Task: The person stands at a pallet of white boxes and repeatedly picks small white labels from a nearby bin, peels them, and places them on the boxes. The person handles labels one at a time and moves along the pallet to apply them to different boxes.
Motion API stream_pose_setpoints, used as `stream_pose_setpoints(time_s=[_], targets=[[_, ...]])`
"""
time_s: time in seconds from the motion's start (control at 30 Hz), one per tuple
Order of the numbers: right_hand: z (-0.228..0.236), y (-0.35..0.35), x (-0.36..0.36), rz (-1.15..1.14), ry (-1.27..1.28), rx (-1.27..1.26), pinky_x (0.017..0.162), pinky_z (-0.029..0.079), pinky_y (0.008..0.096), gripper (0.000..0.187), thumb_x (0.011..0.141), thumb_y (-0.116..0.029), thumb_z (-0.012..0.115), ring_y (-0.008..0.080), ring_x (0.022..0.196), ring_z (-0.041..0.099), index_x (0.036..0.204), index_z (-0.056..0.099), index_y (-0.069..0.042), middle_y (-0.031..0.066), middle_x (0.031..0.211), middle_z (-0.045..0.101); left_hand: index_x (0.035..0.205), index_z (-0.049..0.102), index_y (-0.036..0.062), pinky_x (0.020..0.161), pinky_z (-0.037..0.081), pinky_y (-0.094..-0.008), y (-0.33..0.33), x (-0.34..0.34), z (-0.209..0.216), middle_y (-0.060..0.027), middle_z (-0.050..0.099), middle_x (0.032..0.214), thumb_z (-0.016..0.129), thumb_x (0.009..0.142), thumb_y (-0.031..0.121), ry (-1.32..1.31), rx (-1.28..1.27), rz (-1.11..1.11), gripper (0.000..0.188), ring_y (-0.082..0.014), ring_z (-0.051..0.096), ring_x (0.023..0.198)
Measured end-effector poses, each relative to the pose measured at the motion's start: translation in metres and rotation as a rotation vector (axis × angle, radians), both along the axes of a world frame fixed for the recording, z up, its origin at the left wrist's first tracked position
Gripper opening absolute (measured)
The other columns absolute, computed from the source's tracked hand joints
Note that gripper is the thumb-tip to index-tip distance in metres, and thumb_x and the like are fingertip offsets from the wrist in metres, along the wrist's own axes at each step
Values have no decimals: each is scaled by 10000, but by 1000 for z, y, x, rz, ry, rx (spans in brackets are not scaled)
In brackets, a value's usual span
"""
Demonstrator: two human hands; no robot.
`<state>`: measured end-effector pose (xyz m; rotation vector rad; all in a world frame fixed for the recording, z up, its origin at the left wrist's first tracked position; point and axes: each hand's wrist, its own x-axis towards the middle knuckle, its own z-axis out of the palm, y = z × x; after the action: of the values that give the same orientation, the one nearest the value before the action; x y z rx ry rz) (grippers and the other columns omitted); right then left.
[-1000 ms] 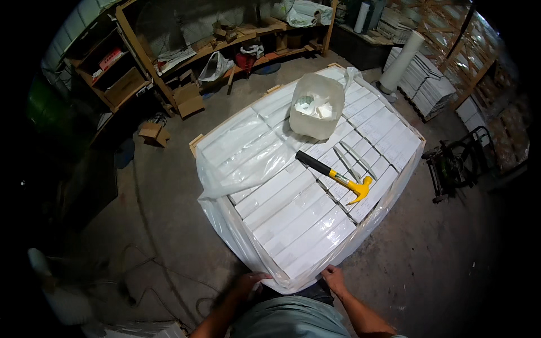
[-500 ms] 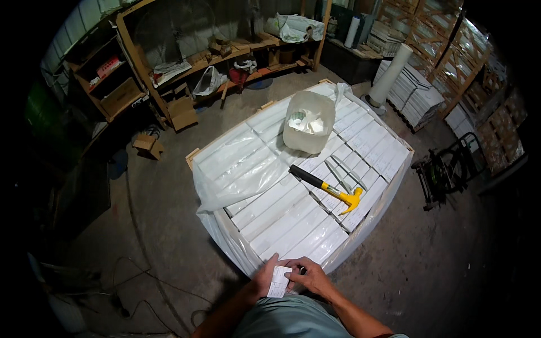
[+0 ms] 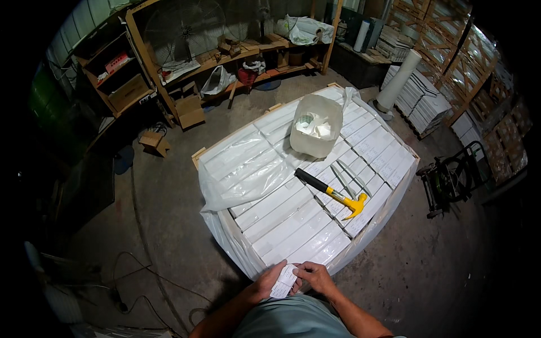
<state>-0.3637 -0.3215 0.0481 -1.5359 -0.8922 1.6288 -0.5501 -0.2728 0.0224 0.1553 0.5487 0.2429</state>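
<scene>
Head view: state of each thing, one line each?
Paper slip: held by both hands at the crate's near edge.
Left hand: gripping the slip.
Right hand: pinching the slip.
Hammer: lying flat on the boxes, untouched.
Tub: upright, open, white bits inside.
Plastic wrap: pulled back, bunched on the left.
Boxes: packed in rows, uncovered.
Fan: on the shelf; running or not, cannot tell.

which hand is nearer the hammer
Right. The right hand is below the hammer, at the near edge of the pallet. The left hand is beside it, further left. Both hold a white slip.
</scene>
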Motion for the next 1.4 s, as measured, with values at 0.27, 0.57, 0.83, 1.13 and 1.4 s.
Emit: stream_pose_setpoints(time_s=[0.27,0.57,0.83,1.13,1.4], targets=[[-2,-1,-11,-209,-446,236,653,481,278,255,904,-198,677,139,707,595,1000,704,37,38,777,655,1141,566,19,650,535,-314,4,-1,7,-107,648,887,349,1036,415,84,58,31,464,-199,626,720],[16,10,2,-337,-18,-4,555,400,235,296,904,-246,669,78,607,494,949,693,46,-9,688,582,1112,601,32,580,482,-305,9,-9,-12,-81,637,824,420,1020,407,203,127,81,427,-173,591,654],[11,4,-5,-104,-231,93,603,436,239,257,918,-221,646,97,651,540,961,712,24,19,741,640,1189,593,-3,818,481,-297,4,5,-52,-96,651,1036,555,981,282,509,435,-73,355,-179,612,932],[10,5,13,-206,417,-171,641,442,248,271,922,-192,654,127,713,561,1018,682,60,87,852,671,1205,598,10,791,495,-284,0,-14,25,-70,661,1033,589,964,252,259,978,85,342,-154,626,900],[16,8,11,-223,425,-222,621,440,242,264,909,-156,676,128,696,553,1042,677,73,98,861,672,1201,597,14,736,508,-275,12,-2,14,-65,663,1014,578,971,257,310,284,-77,335,-139,632,847]])
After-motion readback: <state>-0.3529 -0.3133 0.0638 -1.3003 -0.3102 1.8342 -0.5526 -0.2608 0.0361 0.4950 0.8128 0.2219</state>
